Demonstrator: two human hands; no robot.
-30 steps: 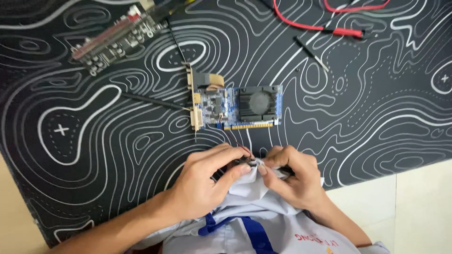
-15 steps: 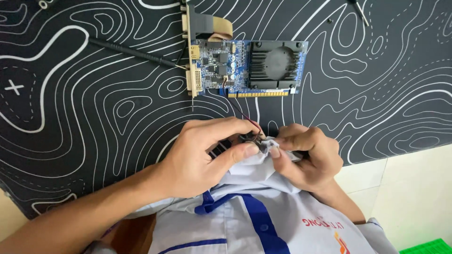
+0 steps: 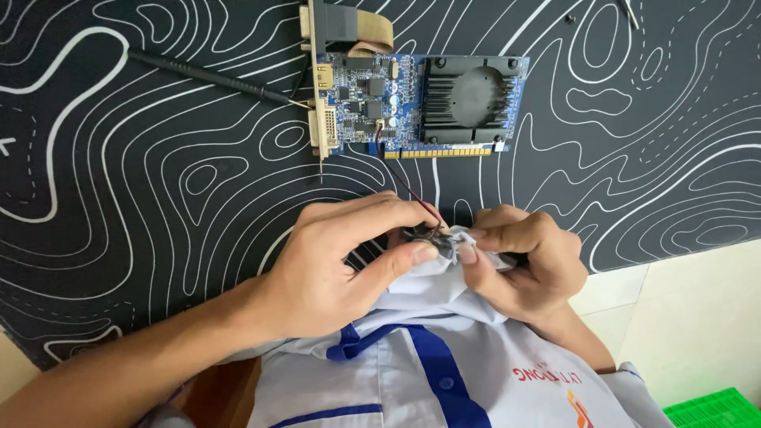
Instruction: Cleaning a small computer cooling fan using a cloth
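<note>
My left hand (image 3: 333, 265) pinches a small black part (image 3: 416, 235) between thumb and fingers at the near edge of the mat. A thin red and black wire (image 3: 406, 184) runs from that part up to a blue graphics card (image 3: 361, 99), which lies flat and carries a black heatsink (image 3: 473, 95). My right hand (image 3: 527, 257) presses a fold of my white shirt fabric (image 3: 440, 273) against the part. The two hands touch each other, and most of the part is hidden by fingers.
A black mat (image 3: 158, 206) with white contour lines covers the table. A black probe (image 3: 206, 75) lies to the left of the card, its tip near the card's bracket. A small screw (image 3: 569, 17) sits at the far right. A green crate (image 3: 713, 408) shows at the bottom right.
The view has dropped and come closer, so the card now sits larger near the top. Both hands stay together on the small part, and the fingers have shifted slightly.
</note>
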